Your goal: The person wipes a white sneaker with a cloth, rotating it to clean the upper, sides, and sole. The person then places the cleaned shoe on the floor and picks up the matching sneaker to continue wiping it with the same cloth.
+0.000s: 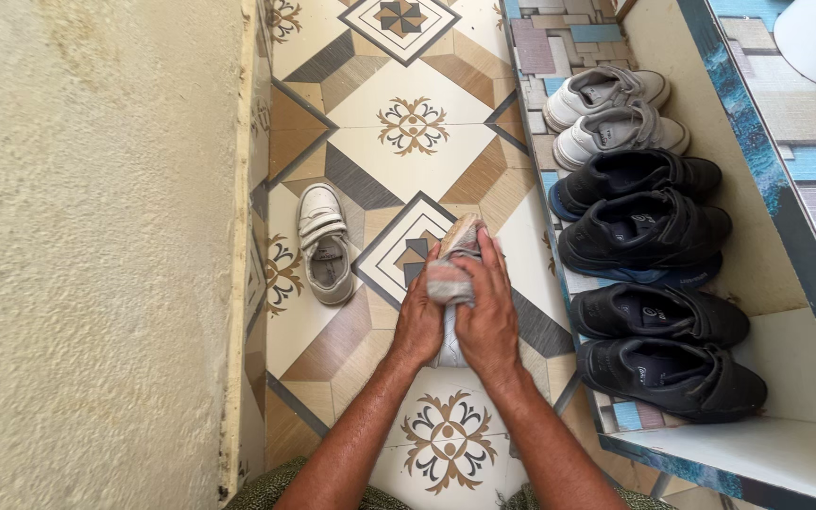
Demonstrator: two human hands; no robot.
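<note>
Item: fingers of the right hand point(489, 316) are curling over a crumpled grey cloth point(448, 281), pressing it against a light-coloured shoe point(458, 247); fingers of the left hand point(419, 321) are wrapping closed around the same shoe from its other side, the two hands touching each other over it. The held shoe is sitting above the patterned tile floor point(408, 132), its toe pointing away from the person. Taking the held shoe as landmark: a single white strapped shoe point(324, 244) is lying on the floor well apart toward the wall side, just beside the rough cream wall point(87, 236). On the opposite side, a low shelf point(795, 444) with a blue patterned edge is carrying a row of footwear: one pair of white strapped shoes point(611, 113) at the far end, then a pair of black shoes point(642, 212) with blue soles, then a second black pair point(668, 354) nearest the person. Both forearms are reaching forward from the bottom of the view.
</note>
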